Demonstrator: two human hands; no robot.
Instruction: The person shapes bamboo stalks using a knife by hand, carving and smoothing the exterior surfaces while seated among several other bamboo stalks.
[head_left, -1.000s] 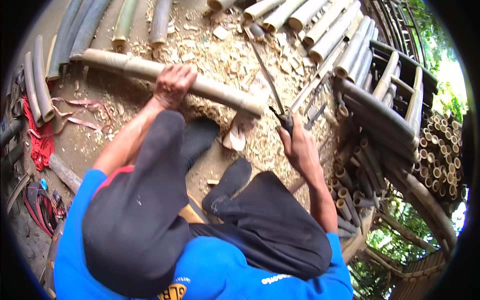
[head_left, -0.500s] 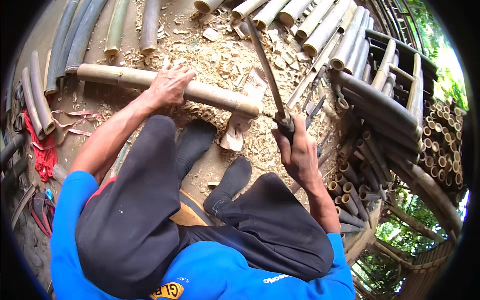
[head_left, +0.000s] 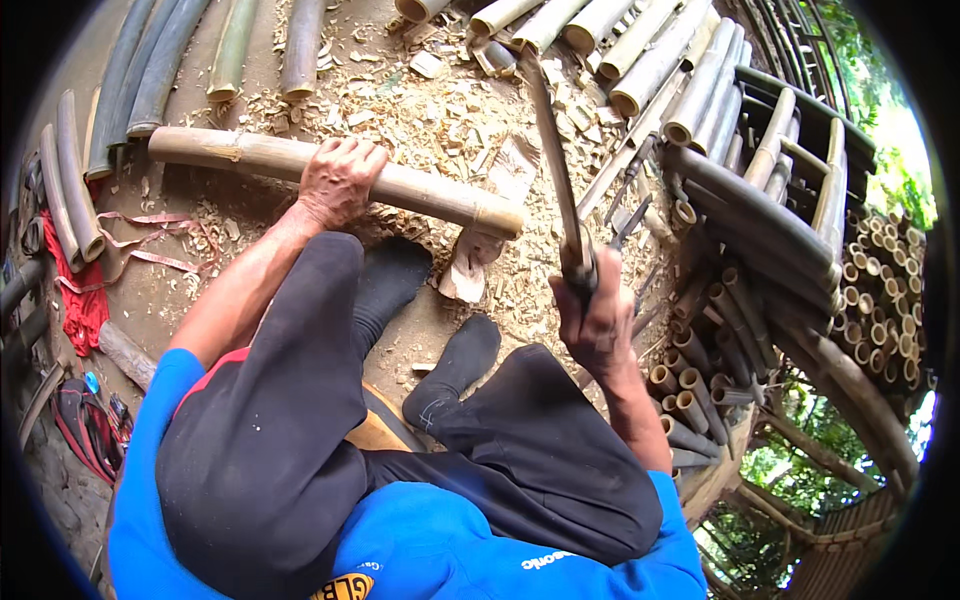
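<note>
Right hand [head_left: 600, 315]: wrapped around the handle of a machete [head_left: 551, 150]; compared with half a second ago, the blade has swung to a steeper angle and its tip lies farther right; the hand has turned with it and shows slight blur; the blade stands apart from the bamboo tube [head_left: 430, 192], so no cut is in contact at this moment.

Left hand [head_left: 342, 180]: closed over the tube near mid-length, knuckles up, thumb not visible; its fingers appear more curled than in the preceding view; the tube's position is nearly unchanged, which suggests a steadying hold.

Tube location: in front of the knees, its right end over a wooden block [head_left: 467, 268]; wood chips [head_left: 390, 100] cover the ground beyond; further bamboo poles [head_left: 662, 62] lie at upper right, well apart from the left hand.
</note>
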